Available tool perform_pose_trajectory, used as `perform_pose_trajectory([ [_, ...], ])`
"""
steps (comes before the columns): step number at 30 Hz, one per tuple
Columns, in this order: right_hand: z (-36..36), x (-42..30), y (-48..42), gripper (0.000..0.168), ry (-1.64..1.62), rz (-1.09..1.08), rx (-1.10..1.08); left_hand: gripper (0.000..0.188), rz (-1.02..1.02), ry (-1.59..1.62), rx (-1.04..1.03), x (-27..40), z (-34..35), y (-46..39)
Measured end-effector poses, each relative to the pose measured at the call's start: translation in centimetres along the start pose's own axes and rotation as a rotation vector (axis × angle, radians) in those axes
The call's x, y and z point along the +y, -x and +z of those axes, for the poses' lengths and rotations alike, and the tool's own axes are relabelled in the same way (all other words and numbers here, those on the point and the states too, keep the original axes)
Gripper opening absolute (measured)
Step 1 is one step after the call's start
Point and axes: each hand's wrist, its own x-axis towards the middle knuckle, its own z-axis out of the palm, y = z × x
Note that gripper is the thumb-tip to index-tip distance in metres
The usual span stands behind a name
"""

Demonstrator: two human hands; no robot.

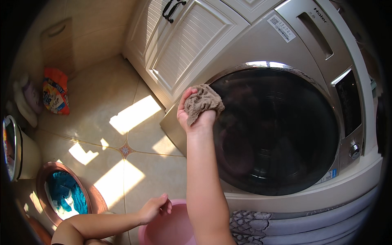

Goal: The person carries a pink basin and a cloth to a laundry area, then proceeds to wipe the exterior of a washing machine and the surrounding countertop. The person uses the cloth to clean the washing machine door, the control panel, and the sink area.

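My right hand is wrapped around a crumpled brown cloth, with fingertips showing along its left side. The cloth overlaps the left edge of the dark round door of a Haier front-loading washing machine; whether it presses on the door I cannot tell. Lower down, my left hand hovers by the rim of a pink plastic basin. Its fingers are loosely curled, and nothing shows in them. My right forearm hides part of the basin and the machine's lower left front.
White cabinet doors with black handles adjoin the machine. On the tiled floor stand a reddish-brown basin of blue and white fabric, a pale bucket and an orange bag. Grey lace-trimmed fabric lies at bottom right.
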Motion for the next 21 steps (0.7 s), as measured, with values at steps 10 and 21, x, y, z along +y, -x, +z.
perform_pose_trajectory([
  [10, -22.4, -4.3, 4.9, 0.041, -0.249, -0.158, 0.676, 0.053, -0.03, -0.07, 0.087, -1.6, 1.0, 2.2],
  [21, -21.6, -29.6, 30.1, 0.042, 0.177, -0.904, 0.528, 0.044, -0.013, -0.603, -0.059, 1.0, 6.8, 5.3],
])
